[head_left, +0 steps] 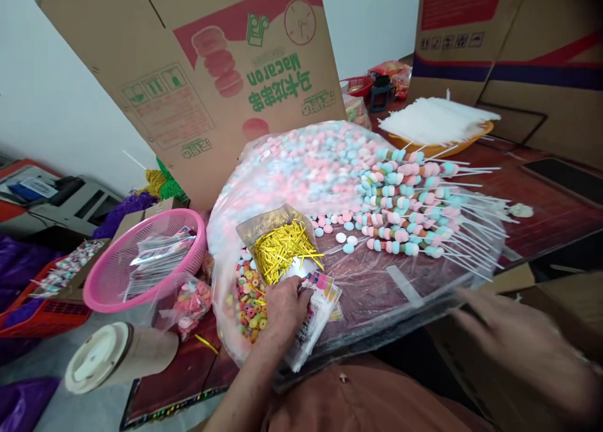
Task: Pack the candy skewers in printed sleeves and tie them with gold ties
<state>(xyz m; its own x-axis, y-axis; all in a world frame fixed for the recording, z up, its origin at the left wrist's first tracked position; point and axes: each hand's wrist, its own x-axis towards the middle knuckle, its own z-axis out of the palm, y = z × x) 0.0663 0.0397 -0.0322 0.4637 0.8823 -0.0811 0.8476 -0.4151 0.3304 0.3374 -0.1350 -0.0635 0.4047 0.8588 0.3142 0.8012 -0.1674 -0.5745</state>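
My left hand (286,303) is at the centre, below a bag of yellow twist ties (282,247), its fingers bent over the edge of a stack of printed packets (315,316). What its fingertips grip is too small to make out. At the right front edge of the table my right hand (499,331) is blurred by motion, fingers stretched out, with nothing visible in it. Skewers of pink, blue and brown candy (409,206) lie beyond it, white sticks pointing right. Loose pink and blue candies (301,168) fill the plastic sheet behind. Ring-shaped candies (252,300) lie left of my left hand.
A pink basket (200,247) holding packets stands left, near a lidded cup (151,350) lying tilted. A tall cardboard box (141,61) rises behind the candies. An orange basket (452,149) bears white sticks at the back right. A dark phone-like object (565,178) lies at the right.
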